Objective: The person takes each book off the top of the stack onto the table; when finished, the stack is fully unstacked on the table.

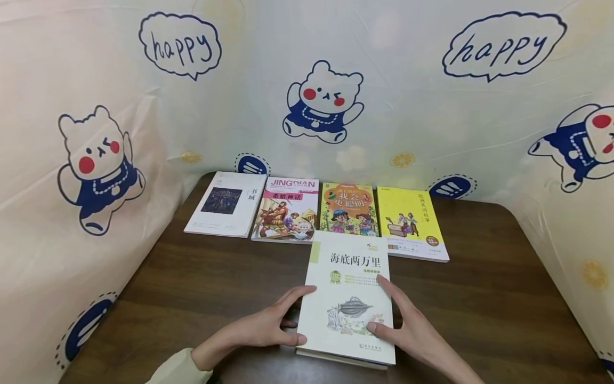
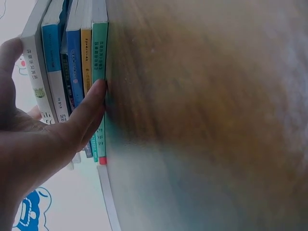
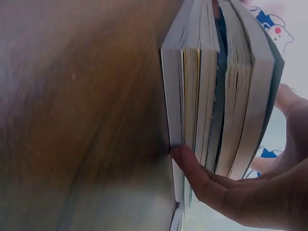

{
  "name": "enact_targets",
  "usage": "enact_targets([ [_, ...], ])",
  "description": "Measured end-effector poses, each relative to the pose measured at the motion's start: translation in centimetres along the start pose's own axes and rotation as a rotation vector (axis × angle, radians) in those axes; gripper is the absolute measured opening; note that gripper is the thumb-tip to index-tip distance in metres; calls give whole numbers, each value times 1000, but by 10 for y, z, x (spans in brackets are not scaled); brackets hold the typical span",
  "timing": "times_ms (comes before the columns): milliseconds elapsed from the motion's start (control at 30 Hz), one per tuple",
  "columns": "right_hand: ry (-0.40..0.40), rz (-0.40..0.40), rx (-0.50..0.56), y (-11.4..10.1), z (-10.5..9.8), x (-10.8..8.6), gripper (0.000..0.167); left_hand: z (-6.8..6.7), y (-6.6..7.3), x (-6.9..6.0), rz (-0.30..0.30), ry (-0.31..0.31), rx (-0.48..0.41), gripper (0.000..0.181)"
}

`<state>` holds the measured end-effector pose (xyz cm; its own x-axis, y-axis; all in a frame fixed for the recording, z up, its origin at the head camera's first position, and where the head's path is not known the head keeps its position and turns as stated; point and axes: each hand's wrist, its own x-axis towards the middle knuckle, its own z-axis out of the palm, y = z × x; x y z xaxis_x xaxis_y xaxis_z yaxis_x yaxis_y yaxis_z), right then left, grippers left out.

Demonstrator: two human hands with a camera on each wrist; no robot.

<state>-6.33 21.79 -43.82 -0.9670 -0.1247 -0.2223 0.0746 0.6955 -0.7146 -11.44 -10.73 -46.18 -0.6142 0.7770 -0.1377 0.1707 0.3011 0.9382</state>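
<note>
A stack of several books lies on the table in front of me, topped by a white book (image 1: 352, 298) with a ship-like drawing on its cover. My left hand (image 1: 264, 325) grips the stack's left side, its fingers spread along the spines. In the left wrist view, one fingertip touches the green book (image 2: 99, 53) at the bottom. My right hand (image 1: 412, 322) holds the right side, with thumb and a finger over the top cover's edge. In the right wrist view, another finger rests against the lowest pages (image 3: 173, 96).
Along the back of the dark wooden table (image 1: 479, 298) lie a white book (image 1: 225, 205), a pink-titled book (image 1: 286, 210), an orange and green book (image 1: 347, 208) and a yellow book (image 1: 410, 221). A printed curtain (image 1: 408, 106) surrounds the table at the back and sides.
</note>
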Motion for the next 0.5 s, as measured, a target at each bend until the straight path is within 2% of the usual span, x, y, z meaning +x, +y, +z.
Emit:
enact_targets([
  [200,22,-62,5,4,4,-2,85,0,1,1,-10,10,-35,80],
  [500,22,-76,21,3,2,-1,85,-2,1,0,-17,2,-37,78],
])
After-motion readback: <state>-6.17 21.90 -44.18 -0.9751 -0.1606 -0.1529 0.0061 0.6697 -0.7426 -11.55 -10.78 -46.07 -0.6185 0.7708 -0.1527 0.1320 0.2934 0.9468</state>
